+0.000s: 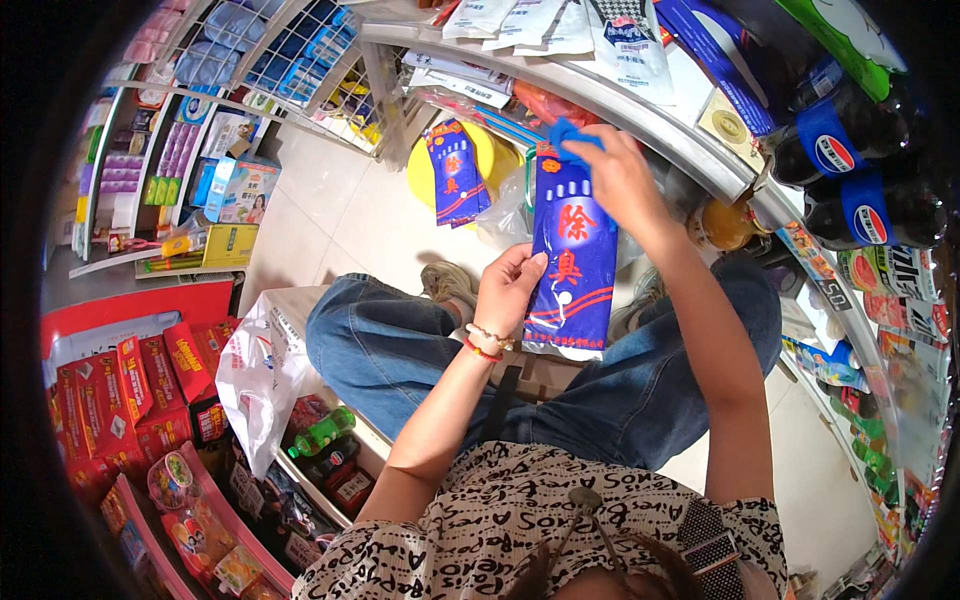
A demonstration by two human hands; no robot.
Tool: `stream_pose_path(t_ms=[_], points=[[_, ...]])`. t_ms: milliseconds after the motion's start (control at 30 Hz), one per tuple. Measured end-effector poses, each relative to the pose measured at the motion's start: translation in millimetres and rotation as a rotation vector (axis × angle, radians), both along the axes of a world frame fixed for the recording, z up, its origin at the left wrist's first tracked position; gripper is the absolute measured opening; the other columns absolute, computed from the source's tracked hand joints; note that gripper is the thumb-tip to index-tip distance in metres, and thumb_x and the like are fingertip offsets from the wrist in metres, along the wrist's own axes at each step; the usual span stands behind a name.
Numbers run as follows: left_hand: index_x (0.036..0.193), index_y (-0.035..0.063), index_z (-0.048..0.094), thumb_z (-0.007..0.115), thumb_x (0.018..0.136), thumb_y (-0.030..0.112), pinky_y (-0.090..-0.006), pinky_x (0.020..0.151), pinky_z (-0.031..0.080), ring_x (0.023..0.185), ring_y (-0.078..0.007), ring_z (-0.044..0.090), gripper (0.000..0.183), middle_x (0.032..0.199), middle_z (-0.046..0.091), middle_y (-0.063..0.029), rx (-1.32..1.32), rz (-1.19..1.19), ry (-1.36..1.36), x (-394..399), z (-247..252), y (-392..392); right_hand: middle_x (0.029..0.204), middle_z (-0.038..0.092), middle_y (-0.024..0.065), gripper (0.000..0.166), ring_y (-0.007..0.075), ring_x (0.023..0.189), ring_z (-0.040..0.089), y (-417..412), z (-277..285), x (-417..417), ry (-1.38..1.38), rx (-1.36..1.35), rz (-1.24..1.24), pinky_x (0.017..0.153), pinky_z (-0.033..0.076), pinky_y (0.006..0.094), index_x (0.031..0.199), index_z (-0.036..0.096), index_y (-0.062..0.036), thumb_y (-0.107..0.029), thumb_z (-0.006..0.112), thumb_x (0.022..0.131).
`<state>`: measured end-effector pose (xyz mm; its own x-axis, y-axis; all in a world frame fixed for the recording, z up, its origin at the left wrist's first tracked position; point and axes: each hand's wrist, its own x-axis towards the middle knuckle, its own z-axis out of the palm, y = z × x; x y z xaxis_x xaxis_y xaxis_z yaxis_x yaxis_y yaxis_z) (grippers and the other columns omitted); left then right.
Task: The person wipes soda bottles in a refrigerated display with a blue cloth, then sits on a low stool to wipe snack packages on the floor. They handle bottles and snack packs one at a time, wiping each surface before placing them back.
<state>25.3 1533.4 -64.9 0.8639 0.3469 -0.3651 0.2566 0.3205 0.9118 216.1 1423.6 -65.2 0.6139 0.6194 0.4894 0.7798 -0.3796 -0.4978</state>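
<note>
My left hand [508, 289] grips the left edge of a flat blue plastic packet [574, 292] printed with red writing, thumb on its front. The packet stands roughly upright before my knees. At its top, my right hand [624, 178] pinches a crumpled blue cloth [571, 141] against the upper part; the fingers partly hide that end. Just beyond, similar blue packets [454, 174] overlap on a yellow round surface [420, 176], probably a stool seat. A clear plastic bag [504, 214] lies between these packets and mine.
Shelves hold cola bottles [832, 154] at the right and white packets [630, 56] ahead. Red boxes [135, 405] and a white plastic bag [259, 375] are at my left. A wire rack [277, 52] stands farther off. Pale floor tiles [337, 195] show between.
</note>
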Motion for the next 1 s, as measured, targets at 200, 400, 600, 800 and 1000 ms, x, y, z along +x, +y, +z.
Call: stream_pose_path(t_ms=[200,400,600,800,1000], points=[[0.106,-0.0026,0.061,0.056,0.094,0.012,-0.0186,0.067,0.047,0.073,-0.0027,0.057,0.02,0.086,0.065,0.0003,-0.044,-0.068,0.013,-14.0,-2.7,10.6,0.106,0.057,0.0109,0.04,0.0316,0.098,0.056,-9.0,-9.5,10.9,-0.045,-0.109,-0.189,0.084,0.049,0.0388,0.105,0.065,-0.0083,0.007,0.054,0.071],[0.107,0.0,0.061,0.057,0.094,0.016,-0.0229,0.072,0.051,0.077,-0.0086,0.062,0.021,0.091,0.067,-0.0036,-0.254,0.054,-0.001,-23.3,21.7,22.7,0.104,0.058,0.0131,0.037,0.0326,0.092,0.058,-23.4,-11.1,8.6,-0.016,0.12,-0.189,0.081,0.049,0.0388,0.104,0.066,-0.0081,0.004,0.054,0.072],[0.108,0.0024,0.059,0.052,0.095,0.012,-0.0309,0.08,0.053,0.089,-0.0157,0.064,0.018,0.101,0.066,-0.0065,-0.4,0.357,-0.16,-8.4,31.9,33.1,0.106,0.058,0.0138,0.035,0.0297,0.097,0.058,-30.3,29.2,-29.6,0.347,0.275,-0.014,0.086,0.046,0.0331,0.112,0.064,-0.0095,-0.006,0.056,0.079],[0.108,0.0064,0.054,0.051,0.096,0.015,-0.04,0.084,0.055,0.097,-0.0212,0.062,0.015,0.106,0.063,-0.0089,-0.443,0.558,-0.262,10.9,17.2,41.8,0.102,0.06,0.0111,0.023,0.0217,0.1,0.057,-22.1,30.2,-60.3,0.701,0.336,0.34,0.089,0.042,0.0305,0.106,0.063,-0.0011,-0.018,0.06,0.091],[0.111,0.0095,0.052,0.051,0.096,0.017,-0.0418,0.081,0.056,0.098,-0.0221,0.062,0.017,0.108,0.062,-0.0081,-0.445,0.63,-0.264,11.7,13.6,38.9,0.095,0.055,0.0032,0.023,0.0083,0.088,0.049,-16.9,41.2,-69.3,0.899,0.209,0.432,0.077,0.04,0.0241,0.097,0.062,0.0026,-0.019,0.062,0.091]])
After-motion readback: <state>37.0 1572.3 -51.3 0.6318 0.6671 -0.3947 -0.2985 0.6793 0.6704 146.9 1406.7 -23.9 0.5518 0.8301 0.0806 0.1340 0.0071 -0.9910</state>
